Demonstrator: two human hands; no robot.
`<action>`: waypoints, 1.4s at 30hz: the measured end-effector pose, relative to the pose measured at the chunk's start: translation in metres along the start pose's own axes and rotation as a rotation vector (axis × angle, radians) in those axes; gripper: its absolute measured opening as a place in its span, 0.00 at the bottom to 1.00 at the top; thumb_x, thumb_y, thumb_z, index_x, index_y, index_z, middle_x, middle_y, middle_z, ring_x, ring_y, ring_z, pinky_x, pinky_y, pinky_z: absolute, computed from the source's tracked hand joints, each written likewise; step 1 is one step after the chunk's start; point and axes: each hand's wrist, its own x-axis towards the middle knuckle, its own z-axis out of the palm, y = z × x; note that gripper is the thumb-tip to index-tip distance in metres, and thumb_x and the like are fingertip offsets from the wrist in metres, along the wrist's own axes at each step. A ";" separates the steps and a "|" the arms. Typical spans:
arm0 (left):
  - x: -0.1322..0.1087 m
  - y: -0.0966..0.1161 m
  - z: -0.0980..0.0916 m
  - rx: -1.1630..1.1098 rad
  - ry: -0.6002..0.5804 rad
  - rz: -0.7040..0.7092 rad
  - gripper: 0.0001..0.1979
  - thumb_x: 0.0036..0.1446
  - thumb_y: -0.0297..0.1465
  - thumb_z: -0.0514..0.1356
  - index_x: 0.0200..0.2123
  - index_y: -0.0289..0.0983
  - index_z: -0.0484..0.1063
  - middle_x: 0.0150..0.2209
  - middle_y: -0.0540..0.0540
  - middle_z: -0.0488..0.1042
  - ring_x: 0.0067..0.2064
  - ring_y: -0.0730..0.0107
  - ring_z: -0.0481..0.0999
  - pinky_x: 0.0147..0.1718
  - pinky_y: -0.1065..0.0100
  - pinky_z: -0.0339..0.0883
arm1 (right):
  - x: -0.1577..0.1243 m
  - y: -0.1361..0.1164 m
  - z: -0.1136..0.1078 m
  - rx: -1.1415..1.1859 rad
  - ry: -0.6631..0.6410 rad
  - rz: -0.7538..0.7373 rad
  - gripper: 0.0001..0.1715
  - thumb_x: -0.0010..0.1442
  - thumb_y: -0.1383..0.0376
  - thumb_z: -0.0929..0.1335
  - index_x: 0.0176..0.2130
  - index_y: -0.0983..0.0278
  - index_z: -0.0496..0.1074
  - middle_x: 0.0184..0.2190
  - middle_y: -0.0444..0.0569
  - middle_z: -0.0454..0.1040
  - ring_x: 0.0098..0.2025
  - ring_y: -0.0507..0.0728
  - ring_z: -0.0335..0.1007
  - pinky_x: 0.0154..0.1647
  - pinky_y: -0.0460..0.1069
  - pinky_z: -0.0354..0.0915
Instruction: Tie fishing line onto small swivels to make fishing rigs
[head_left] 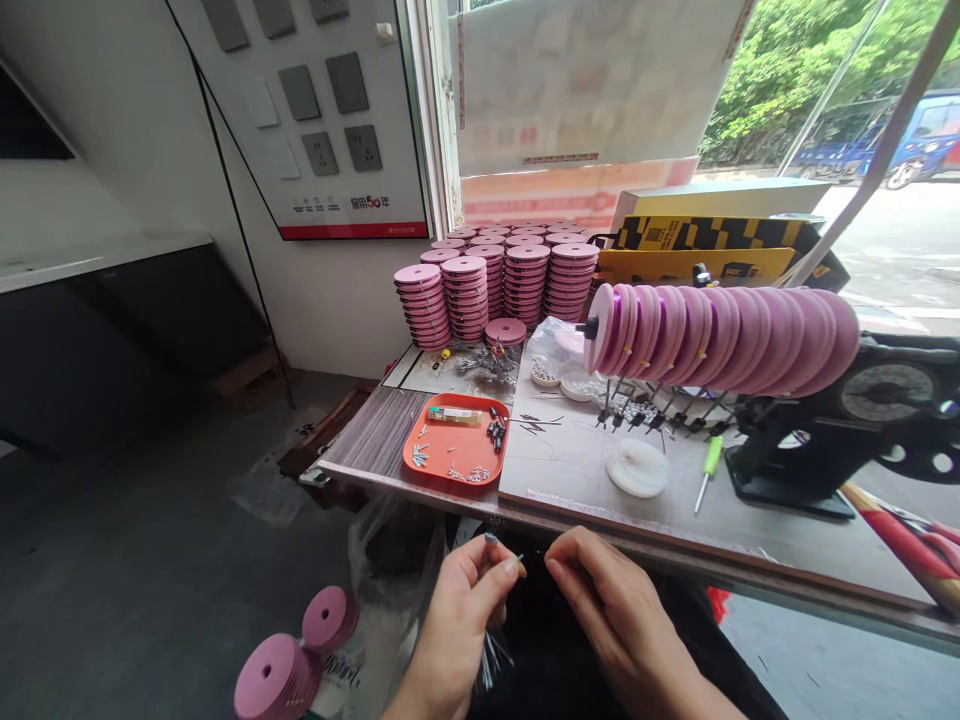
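My left hand is closed in front of the table edge, around a bundle of thin silvery strands. The strands hang out below the hand, and their bluish ends stick up over the index finger. A tiny green tip shows at the left thumb. Facing it, a short gap away, my right hand has thumb and index finger pressed together. Whatever that pinch holds is too small to make out. Just beyond the hands lies an orange tray with a clear tube and small black and silver parts.
Stacks of pink discs stand at the back. On the right, a black stand carries a row of pink discs. A white round lid and a green screwdriver lie before it. More pink discs sit low at left.
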 end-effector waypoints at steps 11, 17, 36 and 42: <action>-0.002 0.004 0.000 0.020 0.006 -0.001 0.12 0.46 0.36 0.63 0.22 0.34 0.66 0.19 0.56 0.56 0.22 0.79 0.50 0.20 0.75 0.47 | 0.001 -0.001 0.000 0.002 0.007 -0.008 0.10 0.64 0.66 0.58 0.29 0.61 0.60 0.22 0.41 0.66 0.22 0.49 0.63 0.21 0.42 0.60; -0.002 0.005 0.002 0.007 0.020 -0.005 0.13 0.44 0.37 0.64 0.21 0.35 0.67 0.19 0.57 0.56 0.21 0.79 0.50 0.20 0.75 0.47 | 0.002 -0.002 0.000 -0.015 0.014 -0.016 0.11 0.64 0.65 0.58 0.29 0.61 0.60 0.22 0.41 0.67 0.22 0.49 0.64 0.22 0.42 0.61; -0.004 0.003 -0.001 0.364 0.082 0.231 0.13 0.51 0.38 0.59 0.22 0.36 0.66 0.22 0.52 0.63 0.27 0.71 0.61 0.28 0.72 0.57 | 0.003 -0.003 0.004 -0.336 0.029 -0.234 0.16 0.63 0.73 0.55 0.26 0.63 0.60 0.19 0.43 0.65 0.21 0.50 0.59 0.23 0.45 0.55; -0.009 0.004 0.002 0.452 0.154 0.294 0.11 0.51 0.37 0.60 0.22 0.37 0.69 0.20 0.51 0.66 0.24 0.71 0.61 0.24 0.72 0.55 | 0.003 -0.001 0.006 -0.439 0.050 -0.247 0.18 0.63 0.74 0.55 0.24 0.62 0.60 0.18 0.43 0.64 0.20 0.51 0.58 0.24 0.46 0.53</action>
